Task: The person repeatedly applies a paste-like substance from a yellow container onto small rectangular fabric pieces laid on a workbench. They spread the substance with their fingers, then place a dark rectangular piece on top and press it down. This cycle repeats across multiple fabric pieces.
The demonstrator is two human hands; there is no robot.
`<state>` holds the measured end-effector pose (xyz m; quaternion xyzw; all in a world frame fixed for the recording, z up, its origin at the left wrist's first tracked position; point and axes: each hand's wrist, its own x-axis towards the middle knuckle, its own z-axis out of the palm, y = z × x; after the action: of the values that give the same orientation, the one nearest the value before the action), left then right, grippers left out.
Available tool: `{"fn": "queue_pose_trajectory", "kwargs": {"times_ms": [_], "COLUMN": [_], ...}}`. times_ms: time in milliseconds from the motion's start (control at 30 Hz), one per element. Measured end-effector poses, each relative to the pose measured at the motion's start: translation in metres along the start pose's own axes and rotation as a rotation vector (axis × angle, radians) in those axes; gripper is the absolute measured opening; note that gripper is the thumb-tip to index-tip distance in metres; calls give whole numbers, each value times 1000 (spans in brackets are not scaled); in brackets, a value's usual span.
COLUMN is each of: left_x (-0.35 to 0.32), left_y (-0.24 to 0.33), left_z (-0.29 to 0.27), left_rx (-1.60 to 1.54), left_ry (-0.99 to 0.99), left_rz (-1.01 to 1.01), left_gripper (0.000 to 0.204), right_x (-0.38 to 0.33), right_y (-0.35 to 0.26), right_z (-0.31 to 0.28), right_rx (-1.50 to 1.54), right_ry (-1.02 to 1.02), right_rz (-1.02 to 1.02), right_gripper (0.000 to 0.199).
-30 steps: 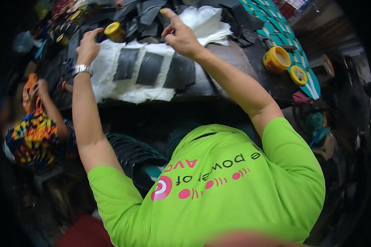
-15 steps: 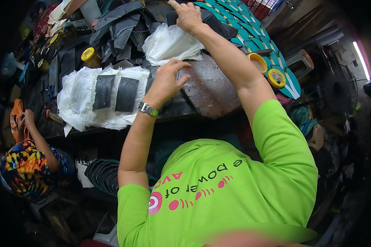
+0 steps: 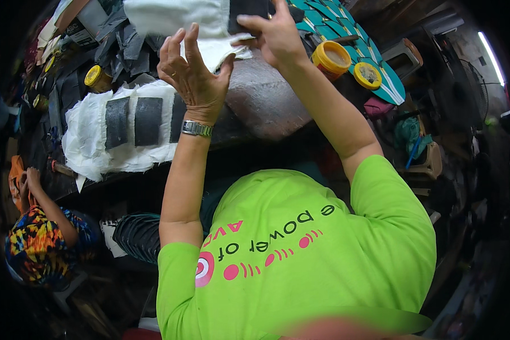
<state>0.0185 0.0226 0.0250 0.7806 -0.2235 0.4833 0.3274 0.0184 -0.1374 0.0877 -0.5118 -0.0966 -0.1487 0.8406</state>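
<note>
My left hand (image 3: 195, 79) is raised over the near edge of a white cloth (image 3: 175, 20), fingers spread and thumb apart, with nothing seen in it. To its right, my right hand (image 3: 280, 42) has its fingers apart, pointing left over the cloth's edge. Just beyond those fingers lies a flat black piece (image 3: 246, 11) on the cloth. Beneath both hands sits a brown, shiny slab (image 3: 266, 99) with a worn surface. Left of my left wrist, a stack of white cloth (image 3: 85, 130) carries dark rectangular pieces (image 3: 148, 122).
An open yellow tub (image 3: 330, 59) and a yellow lid (image 3: 368, 75) stand at the right, beside rows of teal strap pieces (image 3: 388, 88). A yellow-lidded jar (image 3: 98, 78) and black scraps (image 3: 133, 48) lie far left. Another person's hands (image 3: 31, 181) hold something orange at the left.
My right hand has drawn back toward me from the far side. My left hand has lifted and spread its fingers. The bunched white cloth is now spread out flatter.
</note>
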Motion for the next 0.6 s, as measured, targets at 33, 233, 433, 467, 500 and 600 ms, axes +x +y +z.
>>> {"fn": "queue_pose_trajectory", "kwargs": {"times_ms": [33,233,433,467,500,600], "left_x": [-3,-38,-76,-76,-75,-70], "left_y": [0,4,18,17,17,15], "left_z": [1,-2,-15,-16,-16,-21], "left_rx": [26,-86,-394,-419,-442,-671], "left_ry": [-11,-275,-658,-670,-687,-755], "left_rz": [10,167,242,217,185,-291], "left_gripper": [94,71,49,40,32,12], "right_x": [-16,-88,-116,-118,-119,-121], "right_y": [0,7,12,12,11,6], "right_z": [-13,-84,-111,-111,-111,-106], "right_rx": [-79,-427,-385,-408,-438,-583], "right_ry": [-14,119,160,137,126,81], "right_rz": [18,298,414,429,437,462], "right_gripper": [81,99,101,101,102,102]}}
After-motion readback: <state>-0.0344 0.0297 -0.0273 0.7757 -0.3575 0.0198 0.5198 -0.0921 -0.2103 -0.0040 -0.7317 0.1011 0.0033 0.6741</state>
